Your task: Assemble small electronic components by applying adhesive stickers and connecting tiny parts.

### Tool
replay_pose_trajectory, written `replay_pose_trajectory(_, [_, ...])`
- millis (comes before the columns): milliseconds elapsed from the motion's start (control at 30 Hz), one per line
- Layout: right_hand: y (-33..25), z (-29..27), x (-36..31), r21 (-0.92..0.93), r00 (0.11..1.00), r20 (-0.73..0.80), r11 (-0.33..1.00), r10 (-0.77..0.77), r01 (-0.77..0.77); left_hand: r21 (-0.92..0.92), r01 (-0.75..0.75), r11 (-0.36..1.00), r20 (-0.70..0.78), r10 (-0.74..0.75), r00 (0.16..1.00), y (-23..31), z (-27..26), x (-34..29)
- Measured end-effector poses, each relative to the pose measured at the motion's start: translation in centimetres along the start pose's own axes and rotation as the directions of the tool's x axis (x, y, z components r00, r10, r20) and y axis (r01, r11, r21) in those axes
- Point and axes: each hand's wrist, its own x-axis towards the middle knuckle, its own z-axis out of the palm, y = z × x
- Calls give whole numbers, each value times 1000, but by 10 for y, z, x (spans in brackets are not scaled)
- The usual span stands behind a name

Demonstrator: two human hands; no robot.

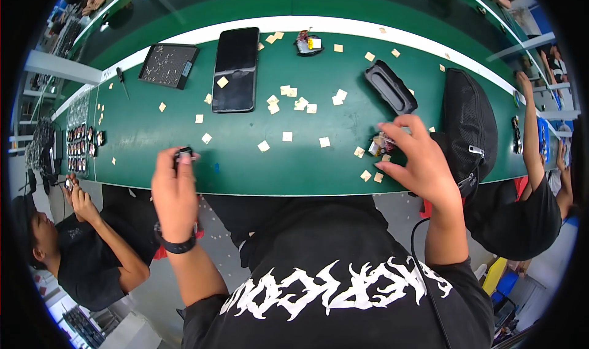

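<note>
My left hand (174,192) is over the front edge of the green table, its thumb and fingers closed on a small black part (184,153) that sticks out past the fingertips. The fingers cover most of that part. Further right, my right hand (423,159) has its thumb and forefinger spread. Between those fingertips is a small bundle of electronic parts with fine wires (380,145), partly hidden by the hand. Small cream squares (366,175) lie near the thumb. Beyond this hand is a long black tray (391,87), lying at a slant.
A black pouch (469,125) stands right of my right hand. Toward the back are a black folding case (236,70), a dark tray of tiny pieces (168,65), a screwdriver (123,82) and a wired part (308,43). Co-workers (92,245) sit on both sides.
</note>
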Motion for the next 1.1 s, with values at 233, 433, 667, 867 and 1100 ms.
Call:
replay_pose_trajectory(233, [14, 19, 6, 127, 998, -37, 990, -56, 60, 349, -36, 936, -40, 53, 998, -41, -22, 33])
replay_pose_trajectory(433, [-18, 20, 4, 716, 961, -27, 677, 276, -174, 241, -249, 938, -59, 270, 961, 61, 45, -2])
replay_pose_trajectory(667, [-72, 16, 2, 844, 961, -62, 528, 270, -94, -718, 671, 186, 694, 112, 712, 125, 135, -53])
replay_pose_trajectory(867, [-55, -4, -26, 825, 896, 156, 444, 415, -350, -711, 679, 183, 702, 156, 694, 111, 133, -49])
replay_pose_trajectory(1100, [-39, 7, -30, 803, 779, 501, 132, 378, -580, -596, 695, 403, 770, 41, 637, 120, 131, -45])
